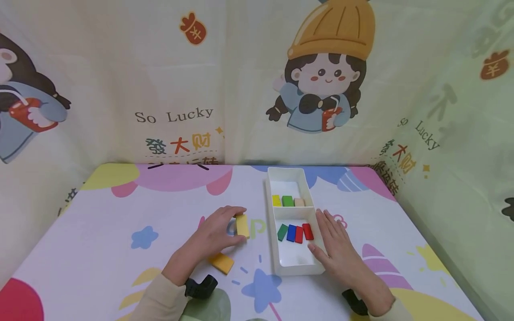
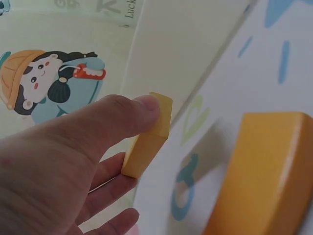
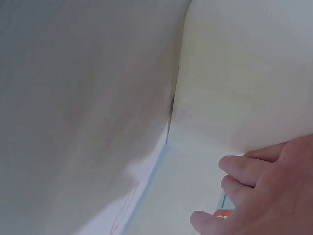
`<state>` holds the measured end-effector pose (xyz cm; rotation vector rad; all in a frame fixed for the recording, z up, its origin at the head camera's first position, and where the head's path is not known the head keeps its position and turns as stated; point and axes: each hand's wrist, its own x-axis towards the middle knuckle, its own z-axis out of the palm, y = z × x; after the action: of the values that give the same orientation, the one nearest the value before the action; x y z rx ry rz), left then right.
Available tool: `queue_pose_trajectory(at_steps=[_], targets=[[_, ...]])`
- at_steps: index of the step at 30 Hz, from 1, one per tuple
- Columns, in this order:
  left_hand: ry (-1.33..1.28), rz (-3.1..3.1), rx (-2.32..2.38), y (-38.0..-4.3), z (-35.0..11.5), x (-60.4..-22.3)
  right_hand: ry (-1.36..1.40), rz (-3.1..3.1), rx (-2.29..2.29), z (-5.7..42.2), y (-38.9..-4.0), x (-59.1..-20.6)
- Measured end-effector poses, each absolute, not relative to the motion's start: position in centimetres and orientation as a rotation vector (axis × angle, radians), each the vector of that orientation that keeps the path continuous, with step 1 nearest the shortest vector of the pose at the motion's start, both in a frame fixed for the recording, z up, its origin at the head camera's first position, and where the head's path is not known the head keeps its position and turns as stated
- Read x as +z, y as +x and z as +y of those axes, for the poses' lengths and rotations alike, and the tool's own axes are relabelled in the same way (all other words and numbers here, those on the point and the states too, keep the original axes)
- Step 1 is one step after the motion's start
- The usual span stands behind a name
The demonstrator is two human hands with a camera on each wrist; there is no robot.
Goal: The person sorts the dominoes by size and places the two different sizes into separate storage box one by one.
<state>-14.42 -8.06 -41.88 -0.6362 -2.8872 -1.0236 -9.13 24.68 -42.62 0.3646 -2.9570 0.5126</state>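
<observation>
My left hand [image 1: 218, 231] pinches a light yellow block [image 1: 242, 226] between thumb and fingers, left of the white box. In the left wrist view the thumb presses one end of this yellow block [image 2: 146, 142], with fingers at the other. An orange block [image 1: 221, 263] lies on the table by the left wrist. The two-compartment white box [image 1: 297, 269] has a green block [image 1: 283, 232], a blue block [image 1: 291, 233] and two red blocks [image 1: 308, 231] in its near compartment. My right hand [image 1: 341, 252] rests along the box's right side, fingers straight, holding nothing.
In the far compartment sit a yellow block [image 1: 276, 200], a green block [image 1: 287, 201] and a pale pink block [image 1: 299, 202] against the divider. The printed tablecloth [image 1: 104, 249] ends at a patterned curtain [image 1: 241, 89] behind and at both sides.
</observation>
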Motion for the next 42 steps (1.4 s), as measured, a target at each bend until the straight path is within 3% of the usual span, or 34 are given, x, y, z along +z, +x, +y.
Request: queue_pose_trajectory(at_steps=[42], targets=[[-0.869, -2.803, -1.026, -21.0, -2.2, -36.7, 0.372, -2.946, 0.510, 24.6, -9.1, -42.6]])
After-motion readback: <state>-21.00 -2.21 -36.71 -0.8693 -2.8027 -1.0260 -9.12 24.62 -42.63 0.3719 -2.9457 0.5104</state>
